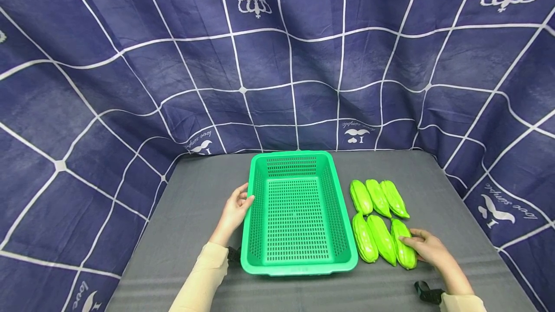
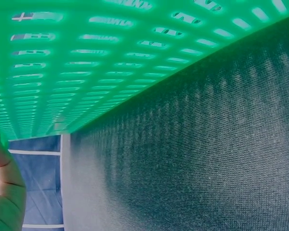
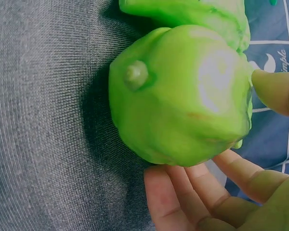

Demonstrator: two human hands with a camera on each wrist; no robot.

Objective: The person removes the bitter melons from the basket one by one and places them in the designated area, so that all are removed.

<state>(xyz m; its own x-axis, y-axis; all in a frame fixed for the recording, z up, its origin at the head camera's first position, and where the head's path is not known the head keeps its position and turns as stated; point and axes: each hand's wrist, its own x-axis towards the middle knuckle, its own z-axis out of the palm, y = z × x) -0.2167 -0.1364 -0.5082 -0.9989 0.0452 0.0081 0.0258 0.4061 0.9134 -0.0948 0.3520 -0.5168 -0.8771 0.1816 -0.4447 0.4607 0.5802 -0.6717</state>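
A green plastic basket (image 1: 299,268) with slotted walls stands in the middle of the table in the head view. My left hand (image 1: 236,208) grips its left rim, thumb at the edge and fingers outside; the slotted wall (image 2: 77,72) fills the upper left wrist view. To the right of the basket, light green ridged bitter melons (image 1: 381,240) lie in two rows of three. My right hand (image 1: 427,247) holds the nearest right-hand bitter melon (image 3: 183,101), thumb on one side and fingertips (image 3: 159,187) against the other. That melon's stem nub faces the right wrist camera.
Grey cloth covers the table (image 1: 195,196). A dark blue curtain (image 1: 303,61) with white grid lines hangs behind and along both sides. The far row of bitter melons (image 1: 377,197) lies close beside the basket's right wall.
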